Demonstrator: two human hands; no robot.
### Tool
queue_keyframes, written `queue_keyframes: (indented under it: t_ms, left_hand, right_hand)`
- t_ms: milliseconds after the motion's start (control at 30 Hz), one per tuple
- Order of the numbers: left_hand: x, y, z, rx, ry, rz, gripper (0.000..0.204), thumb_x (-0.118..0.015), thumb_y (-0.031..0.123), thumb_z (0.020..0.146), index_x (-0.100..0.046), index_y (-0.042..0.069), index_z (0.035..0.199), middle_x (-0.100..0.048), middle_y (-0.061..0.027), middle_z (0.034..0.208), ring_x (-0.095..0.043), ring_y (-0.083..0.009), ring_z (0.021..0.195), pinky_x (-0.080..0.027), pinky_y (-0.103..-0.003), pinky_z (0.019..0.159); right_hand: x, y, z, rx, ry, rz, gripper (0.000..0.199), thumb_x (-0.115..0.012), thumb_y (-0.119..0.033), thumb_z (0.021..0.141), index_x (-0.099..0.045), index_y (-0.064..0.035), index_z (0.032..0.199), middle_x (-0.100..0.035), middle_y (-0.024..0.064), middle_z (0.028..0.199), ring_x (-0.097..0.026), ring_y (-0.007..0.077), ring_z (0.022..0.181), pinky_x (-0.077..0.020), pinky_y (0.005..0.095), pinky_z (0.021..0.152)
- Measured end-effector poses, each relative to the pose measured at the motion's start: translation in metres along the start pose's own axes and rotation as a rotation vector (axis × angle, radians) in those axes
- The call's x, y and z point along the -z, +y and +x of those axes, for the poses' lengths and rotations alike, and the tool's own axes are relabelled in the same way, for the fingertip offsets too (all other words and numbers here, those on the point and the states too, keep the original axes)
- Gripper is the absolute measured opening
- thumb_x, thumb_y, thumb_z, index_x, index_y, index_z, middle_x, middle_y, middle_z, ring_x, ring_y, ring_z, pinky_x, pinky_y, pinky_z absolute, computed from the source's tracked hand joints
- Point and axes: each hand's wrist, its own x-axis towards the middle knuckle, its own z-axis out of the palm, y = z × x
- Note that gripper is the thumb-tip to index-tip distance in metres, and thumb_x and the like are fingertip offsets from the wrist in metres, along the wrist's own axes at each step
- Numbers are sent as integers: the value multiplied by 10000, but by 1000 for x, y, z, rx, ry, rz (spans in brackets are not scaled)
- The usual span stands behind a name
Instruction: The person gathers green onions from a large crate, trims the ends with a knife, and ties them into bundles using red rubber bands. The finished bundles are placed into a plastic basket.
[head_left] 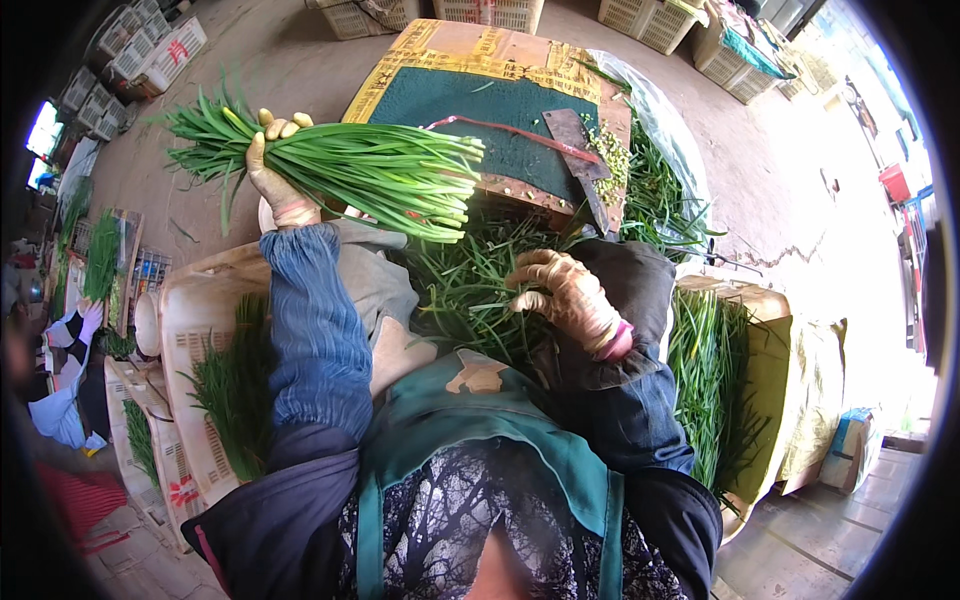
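My left hand (274,172), in a pale glove, is closed round a thick bunch of garlic chives (375,165). The bunch is raised sideways, pale cut ends to the right, green tips to the left. My right hand (570,298), also gloved, hovers above loose green leaves (460,290) heaped over my lap; its fingers are curved, thumb apart, with nothing seen in them. In front stands a low work block (400,50) with a dark green mat (440,95). A cleaver (575,145) and a red strip (510,130) lie on it, beside small cut bits (610,165).
Crates of chives stand at my left (190,330) and right (755,300). A clear plastic bag (660,110) with leaf scraps hangs off the block's right side. Another person's hand (90,315) works at far left. More crates (365,18) line the back.
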Motion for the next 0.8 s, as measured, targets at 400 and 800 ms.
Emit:
queue_keyframes:
  t_ms: [400, 800]
  left_hand:
    - [-7, -18, -15, -47, -172, -15, 297, -678, 121, 866, -613, 101, 1155, -535, 24, 842, -537, -130, 827, -407, -354, 1038]
    - [-1, -4, -13, -248, -27, 3, 257, -681, 96, 823, -639, 95, 1076, -544, 31, 782, -536, -129, 764, -447, -351, 1009]
  right_hand:
    - [-63, -26, 55, -339, 256, 945, 348, -731, -213, 903, -674, -32, 1194, -645, 65, 1215, -550, 159, 1154, -407, 308, 1023]
    - [-37, 41, 2, -480, 66, 871, 91, -756, -122, 843, -717, -48, 878, -668, 2, 893, -619, 141, 875, -489, 334, 866]
